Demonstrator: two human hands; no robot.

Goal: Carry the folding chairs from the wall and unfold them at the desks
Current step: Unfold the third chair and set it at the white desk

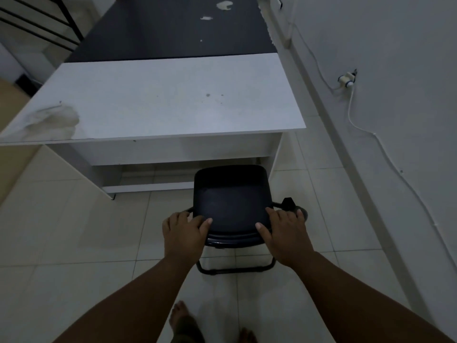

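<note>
A black folding chair (230, 199) stands unfolded on the tiled floor in front of the white desk (158, 100), its seat pointing under the desk's front edge. My left hand (184, 231) grips the left end of the chair's backrest top. My right hand (284, 230) grips the right end of the backrest. The chair's tubular black base bar shows on the floor below the backrest. No other folding chair is in view.
A dark desk (173, 28) with pale chipped spots stands behind the white one. The white wall (395, 70) runs along the right with a cable and a small fitting (347, 79). A black metal frame (42, 23) is at top left. My bare feet show at the bottom.
</note>
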